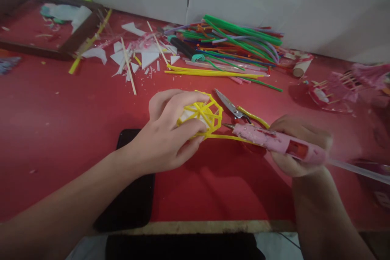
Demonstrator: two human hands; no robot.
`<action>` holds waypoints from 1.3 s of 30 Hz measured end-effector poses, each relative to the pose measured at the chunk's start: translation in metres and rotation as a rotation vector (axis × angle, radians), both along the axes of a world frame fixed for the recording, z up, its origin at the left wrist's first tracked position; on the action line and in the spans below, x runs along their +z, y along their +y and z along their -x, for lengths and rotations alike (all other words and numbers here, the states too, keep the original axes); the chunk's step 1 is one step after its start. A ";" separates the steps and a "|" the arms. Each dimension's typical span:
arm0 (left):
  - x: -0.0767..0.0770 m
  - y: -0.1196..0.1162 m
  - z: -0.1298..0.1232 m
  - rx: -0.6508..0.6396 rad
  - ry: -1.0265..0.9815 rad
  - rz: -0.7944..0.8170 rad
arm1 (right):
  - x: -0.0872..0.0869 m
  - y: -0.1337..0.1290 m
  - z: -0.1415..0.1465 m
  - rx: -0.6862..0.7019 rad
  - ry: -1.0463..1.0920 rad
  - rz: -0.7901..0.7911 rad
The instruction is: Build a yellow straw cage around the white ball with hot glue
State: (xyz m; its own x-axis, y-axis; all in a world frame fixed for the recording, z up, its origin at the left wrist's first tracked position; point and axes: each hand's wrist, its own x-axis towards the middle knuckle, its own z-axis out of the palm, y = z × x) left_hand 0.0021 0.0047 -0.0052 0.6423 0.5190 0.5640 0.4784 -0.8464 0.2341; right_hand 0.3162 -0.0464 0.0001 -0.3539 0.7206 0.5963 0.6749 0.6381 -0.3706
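Observation:
My left hand (173,130) is closed around a small frame of yellow pipe cleaners (215,115), shaped like a rounded cage with something white inside. One yellow strand (228,137) trails from its lower edge to the right. In my right hand (300,134) is a pink glue gun (258,137), its metal nozzle pointing left and close to the frame's right side. A clear glue stick (359,170) sticks out of its back end. Scissors (228,103) lie on the table just behind the nozzle, their handles partly hidden.
A black phone (131,203) lies under my left forearm on the red table (76,109). Colourful pipe cleaners (237,42) are piled at the back beside paper scraps (149,57). A wooden frame (61,53) stands back left; a pink craft piece (338,87) sits right.

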 end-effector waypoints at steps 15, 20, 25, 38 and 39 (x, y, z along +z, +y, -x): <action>0.001 0.000 0.000 0.001 -0.008 -0.005 | -0.028 0.021 -0.026 -0.834 0.059 0.359; 0.001 0.000 0.000 -0.009 -0.011 -0.006 | -0.035 0.022 -0.030 -0.748 -0.056 0.285; 0.000 0.000 0.000 0.010 -0.008 0.000 | -0.031 0.019 -0.010 -0.813 -0.085 0.088; 0.002 0.000 0.000 0.004 0.012 -0.012 | 0.004 -0.005 0.060 -0.014 0.036 0.315; 0.001 0.000 0.000 0.001 0.012 -0.013 | 0.004 -0.005 0.059 -0.015 0.034 0.306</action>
State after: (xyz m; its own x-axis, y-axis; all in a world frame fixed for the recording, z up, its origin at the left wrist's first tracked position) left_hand 0.0025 0.0042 -0.0040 0.6482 0.5124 0.5633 0.4822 -0.8487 0.2172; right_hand 0.2574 -0.0511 0.0039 -0.3255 0.8735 0.3620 0.6671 0.4835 -0.5667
